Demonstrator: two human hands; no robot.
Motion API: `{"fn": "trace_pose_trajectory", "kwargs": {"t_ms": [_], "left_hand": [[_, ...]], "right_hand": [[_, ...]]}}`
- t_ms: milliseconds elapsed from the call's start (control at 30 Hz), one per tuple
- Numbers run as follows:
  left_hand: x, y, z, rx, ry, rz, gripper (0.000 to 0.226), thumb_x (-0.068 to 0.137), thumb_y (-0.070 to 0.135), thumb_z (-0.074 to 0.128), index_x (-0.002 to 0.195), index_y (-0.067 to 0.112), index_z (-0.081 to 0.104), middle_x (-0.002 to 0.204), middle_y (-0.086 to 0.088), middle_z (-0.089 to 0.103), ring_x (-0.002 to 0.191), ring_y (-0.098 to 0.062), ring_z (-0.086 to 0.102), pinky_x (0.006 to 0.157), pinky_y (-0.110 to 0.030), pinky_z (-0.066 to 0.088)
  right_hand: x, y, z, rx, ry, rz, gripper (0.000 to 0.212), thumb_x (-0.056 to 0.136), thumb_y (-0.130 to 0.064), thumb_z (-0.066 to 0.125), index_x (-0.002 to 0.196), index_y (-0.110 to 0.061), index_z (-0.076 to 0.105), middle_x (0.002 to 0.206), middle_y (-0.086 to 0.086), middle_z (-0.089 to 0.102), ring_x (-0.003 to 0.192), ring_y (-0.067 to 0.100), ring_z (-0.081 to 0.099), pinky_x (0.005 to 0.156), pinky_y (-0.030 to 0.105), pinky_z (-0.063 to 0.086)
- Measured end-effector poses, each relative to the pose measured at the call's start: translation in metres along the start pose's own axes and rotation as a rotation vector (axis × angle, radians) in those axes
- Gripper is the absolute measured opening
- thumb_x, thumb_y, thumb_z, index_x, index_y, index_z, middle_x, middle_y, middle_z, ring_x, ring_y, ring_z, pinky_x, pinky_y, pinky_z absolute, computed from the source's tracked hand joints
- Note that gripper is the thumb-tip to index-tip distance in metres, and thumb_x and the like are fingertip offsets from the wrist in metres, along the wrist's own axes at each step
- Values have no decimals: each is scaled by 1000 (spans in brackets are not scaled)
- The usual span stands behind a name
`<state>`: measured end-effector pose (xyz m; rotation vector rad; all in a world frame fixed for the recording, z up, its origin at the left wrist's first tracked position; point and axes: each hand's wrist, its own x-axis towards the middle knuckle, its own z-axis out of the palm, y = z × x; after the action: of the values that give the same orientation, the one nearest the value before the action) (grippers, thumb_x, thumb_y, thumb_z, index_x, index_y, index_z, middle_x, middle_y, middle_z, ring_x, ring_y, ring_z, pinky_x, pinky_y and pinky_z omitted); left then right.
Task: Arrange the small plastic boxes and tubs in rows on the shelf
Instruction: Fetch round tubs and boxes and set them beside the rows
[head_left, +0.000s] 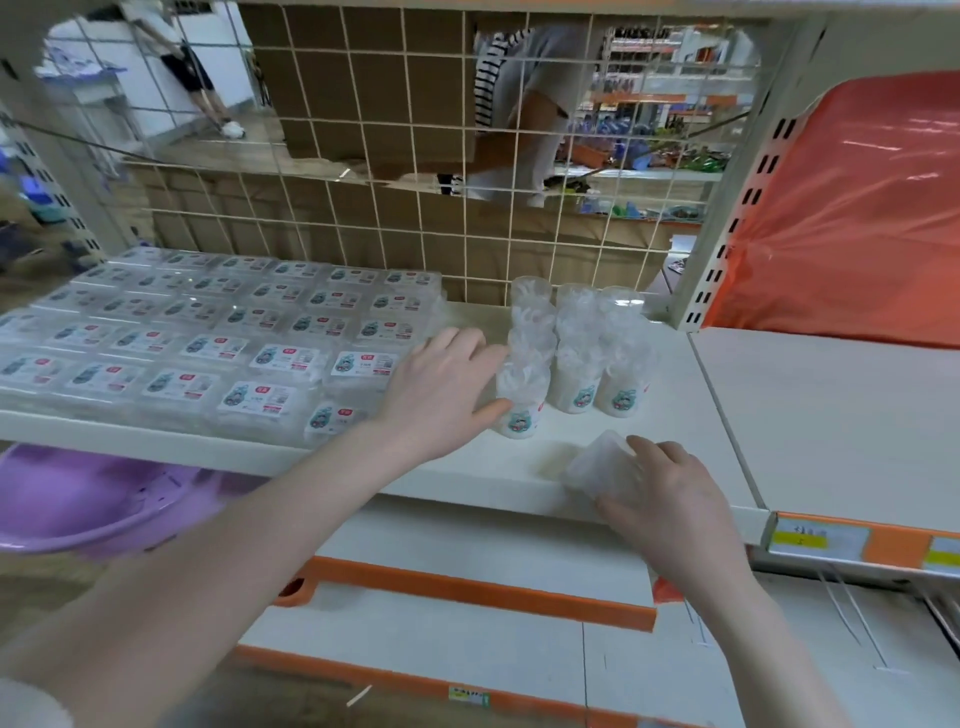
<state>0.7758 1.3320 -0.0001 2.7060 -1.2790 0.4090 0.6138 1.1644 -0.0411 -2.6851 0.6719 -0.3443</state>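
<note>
The left hand (441, 387) is resting loose-fingered against the front tub (519, 410) on the shelf (649, 415); the right hand (670, 488) is gripping a tilted tub (597, 467) near the shelf edge. A careless nudge is likely toppling the stacked tubs (576, 338) beside it.

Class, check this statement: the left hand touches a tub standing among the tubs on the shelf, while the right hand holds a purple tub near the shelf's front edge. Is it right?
Not quite. The head view shows the right hand holding a clear tub, not a purple one. The rest holds: the left hand touches a standing tub on the shelf.
</note>
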Motion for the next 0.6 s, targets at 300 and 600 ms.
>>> {"fn": "trace_pose_trajectory", "kwargs": {"t_ms": [300, 600], "left_hand": [[-72, -65, -15, 30, -76, -250, 58, 92, 52, 44, 141, 21, 38, 148, 0, 33, 136, -19, 27, 108, -37, 29], [-118, -170, -21, -29, -35, -280, 57, 93, 48, 45, 141, 18, 41, 149, -2, 34, 139, -20, 27, 112, -36, 24]], "right_hand": [[8, -53, 6, -36, -70, -242, 67, 75, -37, 64, 135, -19, 41, 116, 1, 51, 108, 22, 45, 80, 28, 36], [18, -160, 45, -50, -75, -284, 71, 77, -37, 62, 140, -19, 36, 124, 1, 49, 117, 22, 43, 89, 28, 37]]}}
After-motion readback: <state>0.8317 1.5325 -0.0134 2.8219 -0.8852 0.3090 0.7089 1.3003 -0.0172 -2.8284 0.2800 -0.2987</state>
